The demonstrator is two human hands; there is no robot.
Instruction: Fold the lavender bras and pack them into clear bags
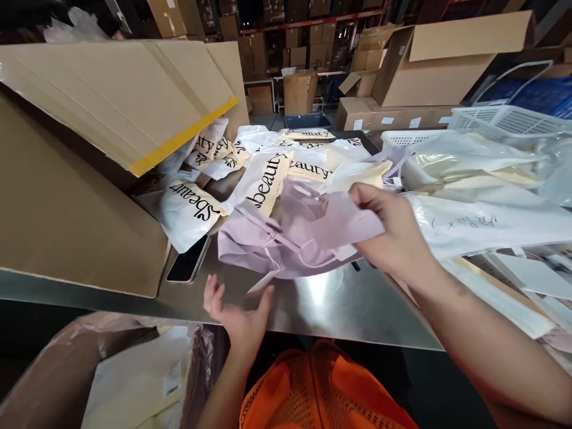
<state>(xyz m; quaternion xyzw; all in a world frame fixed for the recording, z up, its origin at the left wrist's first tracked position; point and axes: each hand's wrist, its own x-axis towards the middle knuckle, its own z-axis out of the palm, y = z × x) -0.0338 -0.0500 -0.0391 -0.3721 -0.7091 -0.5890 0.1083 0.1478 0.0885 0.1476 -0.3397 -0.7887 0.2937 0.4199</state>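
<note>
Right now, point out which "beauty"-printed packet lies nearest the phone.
The front-left packet, beside the cardboard box: its near corner comes down to the phone's far end. The other printed packets lie farther from it.

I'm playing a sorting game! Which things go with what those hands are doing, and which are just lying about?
Likely part of the job:
- lilac garment, held in the right hand
- "beauty" bags, piled close by

Probably just lying about:
- phone
- open box at the back

Headcam, fwd/dn, nr bench (330, 313), prob. twd racks (308, 24)
</note>
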